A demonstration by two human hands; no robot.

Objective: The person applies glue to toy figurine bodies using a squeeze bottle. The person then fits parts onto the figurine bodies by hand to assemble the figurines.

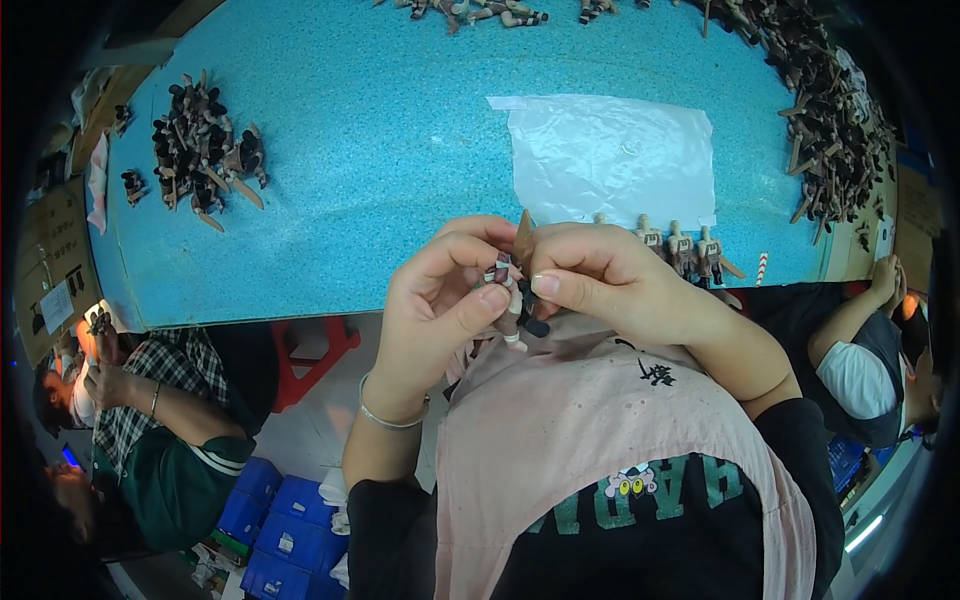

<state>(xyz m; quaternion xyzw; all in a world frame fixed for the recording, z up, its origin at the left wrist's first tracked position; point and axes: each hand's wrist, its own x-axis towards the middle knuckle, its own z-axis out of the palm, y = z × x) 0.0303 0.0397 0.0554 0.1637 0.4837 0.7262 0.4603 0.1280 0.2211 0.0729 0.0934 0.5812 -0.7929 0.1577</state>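
Observation:
Between my two hands, above the near edge of the table, is a small toy figure (508,300) with a maroon and white part, pale legs and black boots. My left hand (440,290) pinches it between thumb and fingers. My right hand (590,275) is closed on its other side, thumb against the dark part, beside a brown pointed blade-like piece (525,240); which fingers bear on that piece is hidden. Just past my right hand, several similar figures (682,250) lie in a row along the lower edge of a clear plastic sheet (610,150).
A pile of dark figures (200,140) lies at the left of the blue table (380,130). A larger heap (840,130) covers its right side, and more figures (480,12) lie along the far edge. Co-workers sit at left and right. Blue bins (290,550) and a red stool (310,360) stand below.

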